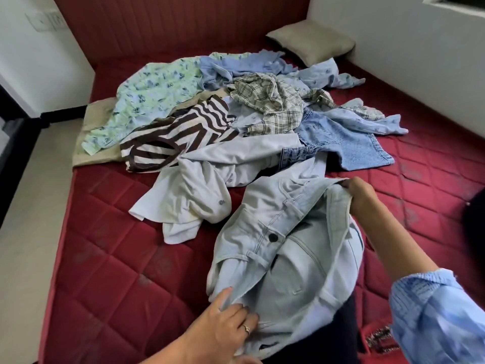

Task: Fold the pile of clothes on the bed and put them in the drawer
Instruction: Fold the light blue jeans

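Garment in hand: pale, washed-out light-blue denim jeans (286, 248), lying at the near edge of the bed, waistband open toward the camera, dark button showing.
Left hand (223, 329): fingers curled onto the near-left waistband edge, pinching or pressing it; which, I cannot tell. A ring sits on one finger.
Right hand (359, 193): fingers closed round the far-right waistband edge, lifting it slightly.
Handling: denim likely heavier and stiffer than the shirts; it should hold a crease and not slip. The waistband corners look like the best hold, then the leg hems.
Pile (236, 109): unfolded clothes heaped mid-bed beyond the jeans, including a brown-and-white striped top (173, 137), a plaid shirt (270, 101), a green floral garment (152, 93) and blue denim shorts (349, 145).
Surface: dark red quilted mattress (105, 245), soft, probably giving under pressure; bare area lies left of the jeans for folding.
Room: padded red headboard (170, 24), beige pillow (312, 43) in the far corner, white walls. No drawer in view.
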### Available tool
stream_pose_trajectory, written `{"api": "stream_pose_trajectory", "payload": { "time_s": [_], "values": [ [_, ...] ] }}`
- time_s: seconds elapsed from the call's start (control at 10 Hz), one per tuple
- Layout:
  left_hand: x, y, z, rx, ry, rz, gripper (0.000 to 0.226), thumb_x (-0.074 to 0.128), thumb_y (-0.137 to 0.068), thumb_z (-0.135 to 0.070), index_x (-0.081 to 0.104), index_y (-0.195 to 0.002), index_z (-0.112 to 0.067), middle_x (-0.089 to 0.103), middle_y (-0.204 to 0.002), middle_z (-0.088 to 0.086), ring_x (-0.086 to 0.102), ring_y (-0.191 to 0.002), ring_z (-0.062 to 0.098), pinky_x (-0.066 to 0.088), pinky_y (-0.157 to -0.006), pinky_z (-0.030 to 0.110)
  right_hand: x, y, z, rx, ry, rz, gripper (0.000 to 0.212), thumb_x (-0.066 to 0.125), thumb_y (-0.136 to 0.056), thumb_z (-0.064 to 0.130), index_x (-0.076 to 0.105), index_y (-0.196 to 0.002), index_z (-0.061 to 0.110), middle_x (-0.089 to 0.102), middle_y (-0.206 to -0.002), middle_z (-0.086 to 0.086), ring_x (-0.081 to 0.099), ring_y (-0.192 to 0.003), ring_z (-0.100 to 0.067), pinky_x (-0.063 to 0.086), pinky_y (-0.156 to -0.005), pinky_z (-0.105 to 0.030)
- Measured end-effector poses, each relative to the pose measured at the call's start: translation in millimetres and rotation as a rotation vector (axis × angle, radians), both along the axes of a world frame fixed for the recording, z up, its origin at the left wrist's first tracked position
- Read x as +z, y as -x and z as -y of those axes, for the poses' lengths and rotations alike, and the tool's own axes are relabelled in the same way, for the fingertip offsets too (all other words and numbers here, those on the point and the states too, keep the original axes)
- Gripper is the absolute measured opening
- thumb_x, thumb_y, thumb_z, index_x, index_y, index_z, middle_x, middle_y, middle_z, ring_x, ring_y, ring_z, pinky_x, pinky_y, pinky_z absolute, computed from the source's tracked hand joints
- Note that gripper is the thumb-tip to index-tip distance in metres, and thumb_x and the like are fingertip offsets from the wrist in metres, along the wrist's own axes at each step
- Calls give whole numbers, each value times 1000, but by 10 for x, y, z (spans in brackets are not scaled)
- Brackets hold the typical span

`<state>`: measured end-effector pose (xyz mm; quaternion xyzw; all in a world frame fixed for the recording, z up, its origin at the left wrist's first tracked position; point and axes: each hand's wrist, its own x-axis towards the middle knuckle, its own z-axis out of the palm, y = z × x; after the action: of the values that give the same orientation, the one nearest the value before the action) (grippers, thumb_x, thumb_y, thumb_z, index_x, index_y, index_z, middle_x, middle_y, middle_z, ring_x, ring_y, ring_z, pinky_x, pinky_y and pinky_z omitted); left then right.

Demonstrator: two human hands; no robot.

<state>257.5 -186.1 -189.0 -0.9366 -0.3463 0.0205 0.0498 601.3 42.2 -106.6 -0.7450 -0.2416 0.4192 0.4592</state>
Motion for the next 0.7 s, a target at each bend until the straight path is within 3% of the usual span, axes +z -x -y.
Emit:
{"api": "stream_pose_trajectory", "payload": {
  "time_s": [0.1,0.2,0.3,0.4,0.5,0.6,0.7],
  "values": [
    [-13,28,-4,3,-96,46,40,19,-96,-20,59,-97,-19,67,-83,-7,66,-82,10,27,-103,49,-45,-135,-140,-273,-59,-191,12,45,-75,-2,57,-78,-3,56,-76,-14,57,-69,-25,54,-83,-45],
    [-49,25,39,16,-64,61,44,32,-83,-31,74,-91,-21,71,-96,-3,66,-97,18,38,-96,46,120,-64,-96,-421,-97,-296,17,43,-82,-6,52,-94,2,56,-80,-11,54,-61,-19,53,-57,-33],
    [-6,60,-22,-66,-60,17,31,44,-84,-37,68,-78,-19,62,-68,-5,64,-79,14,37,-91,42,183,-32,-79,-456,-137,-299,17,42,-86,-7,48,-98,3,52,-77,-8,49,-51,-13,39,-35,-20],
    [103,130,-67,-103,66,-3,30,48,-67,-43,66,-80,-24,57,-59,-11,60,-73,8,33,-79,28,171,-64,6,-333,-104,-334,19,39,-89,-6,55,-84,3,53,-75,-12,52,-33,-10,39,-31,-17],
    [164,179,-62,-150,52,-9,35,48,-66,-42,66,-89,-24,56,-57,-10,62,-73,7,30,-75,25,162,-146,109,-77,-14,-400,26,33,-97,7,53,-81,2,65,-63,-11,61,-39,-15,51,-43,-26],
    [186,176,-56,-205,13,-3,44,45,-66,-39,60,-105,-25,55,-54,-11,58,-63,6,37,-73,24,233,-203,223,161,35,-472,26,34,-98,12,57,-89,2,70,-63,-6,67,-53,-17,56,-47,-28],
    [248,197,-68,-268,11,71,49,39,-69,-31,49,-117,-27,54,-52,-10,55,-56,7,45,-64,20,192,-262,287,301,22,-416,16,48,-93,6,60,-104,6,68,-80,-8,65,-63,-16,56,-61,-27]
  ]
}}
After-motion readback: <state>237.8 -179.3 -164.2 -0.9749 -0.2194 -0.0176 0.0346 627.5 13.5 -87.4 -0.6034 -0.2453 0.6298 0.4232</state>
